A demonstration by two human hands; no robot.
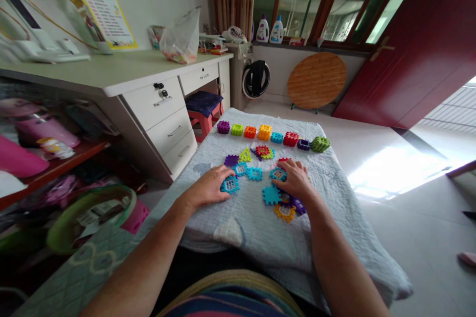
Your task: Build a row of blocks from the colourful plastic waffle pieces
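My left hand rests low over the cloth, thumb and fingers closed at the edge of a blue interlocking tile with a window grid. Beside it lie a second blue window tile, a blue square frame, a purple tile and a lime triangle. My right hand has its thumb and fingers about another blue window tile; its palm hides pieces beneath. Close to that wrist are a solid blue tile, a yellow window tile and purple pieces.
Several assembled block cubes, among them a yellow cube and a green one, line the far side of the cloth-covered table. Loose red and lime pieces lie mid-table. A white drawer desk stands left, with a stool beside it.
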